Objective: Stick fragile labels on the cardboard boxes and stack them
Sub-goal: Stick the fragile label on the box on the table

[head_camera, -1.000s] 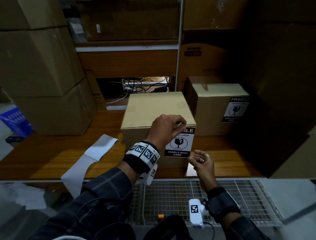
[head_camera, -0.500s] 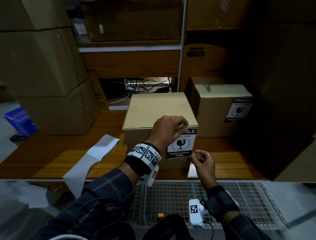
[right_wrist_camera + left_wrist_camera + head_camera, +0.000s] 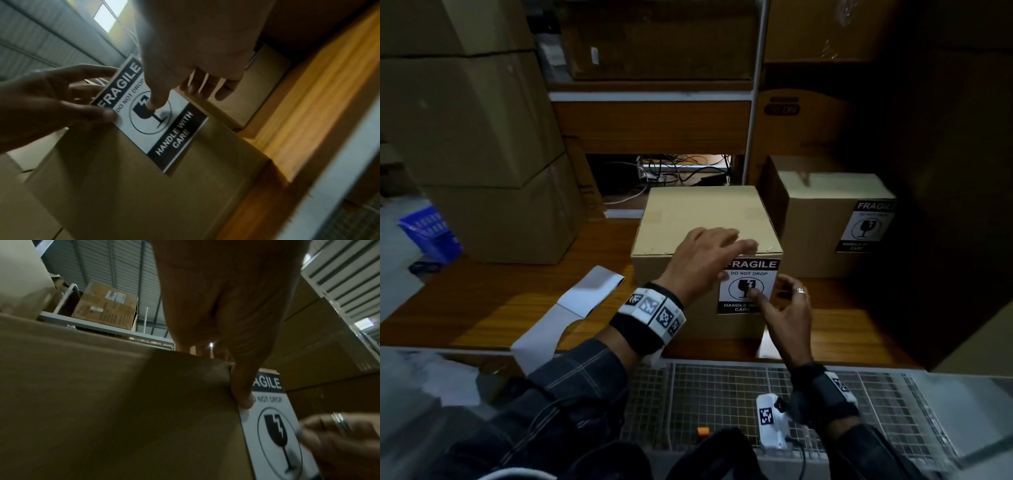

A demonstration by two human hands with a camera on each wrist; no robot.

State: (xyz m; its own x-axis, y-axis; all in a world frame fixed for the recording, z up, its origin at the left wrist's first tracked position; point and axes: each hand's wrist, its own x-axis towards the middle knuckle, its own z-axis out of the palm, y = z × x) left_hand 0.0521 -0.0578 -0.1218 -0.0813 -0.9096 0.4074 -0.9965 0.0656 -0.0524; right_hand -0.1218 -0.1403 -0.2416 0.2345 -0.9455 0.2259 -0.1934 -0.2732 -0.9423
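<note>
A plain cardboard box (image 3: 705,219) stands mid-table with a black-and-white FRAGILE label (image 3: 743,305) on its front face. My left hand (image 3: 732,253) lies flat over the box's top front edge with the fingers spread. Its thumb (image 3: 242,386) presses the label's (image 3: 273,426) upper left corner. My right hand (image 3: 770,294) is just right of the label. Its thumb (image 3: 154,104) presses the glass symbol in the label's (image 3: 174,139) middle while the other fingers hang relaxed. A second box (image 3: 815,219), carrying its own FRAGILE label (image 3: 866,226), stands to the right.
A white strip of backing paper (image 3: 571,308) trails off the wooden table (image 3: 500,301) on the left. Large cartons (image 3: 482,154) are stacked at the left and a dark carton (image 3: 962,205) looms at the right. A wire grid (image 3: 722,394) lies in front of me.
My left hand has uncurled from the label's top edge and spread flat over the box top. My right hand has risen from below the label, and its thumb now presses the label's middle.
</note>
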